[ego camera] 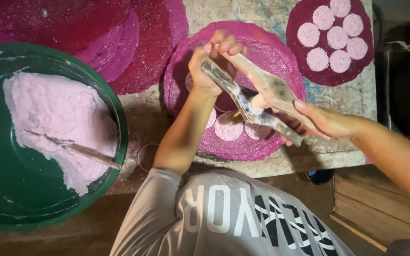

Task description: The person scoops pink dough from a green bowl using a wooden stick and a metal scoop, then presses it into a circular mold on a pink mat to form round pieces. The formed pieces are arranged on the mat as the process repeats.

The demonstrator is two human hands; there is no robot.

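Left hand [210, 66] is raised above the middle mat [271, 54], fingers curled and pinched round the far ends of two wooden paddles [262, 97]. Right hand [323, 124] is held lower at the near ends, thumb on top, fingers wrapped under and pressed shut on the wood. The paddles are angled from upper left to lower right, crossed close together, smeared with pale dough; a small pink lump [258, 101] is seen between them.

Green bowl [105, 85] at left: a large slab of pink dough [58, 123] is spread across the bottom, and a flat stick [81, 150] is laid in it, tip resting against the near rim.

Middle mat: pressed pink discs [228, 129] are laid on its near part, partly hidden under the hands. Far-right mat [330, 40]: seven pale discs [317, 59] are set in a ring with one in the centre, apart from each other. Further red mats [119, 38] are overlapped at top left.

Table [224, 14]: the near edge is just under the forearms, the right edge just beyond the far-right mat. A small round rim [144, 156] is seen at the near edge beside the bowl. Bare tabletop is left only in narrow strips between mats.
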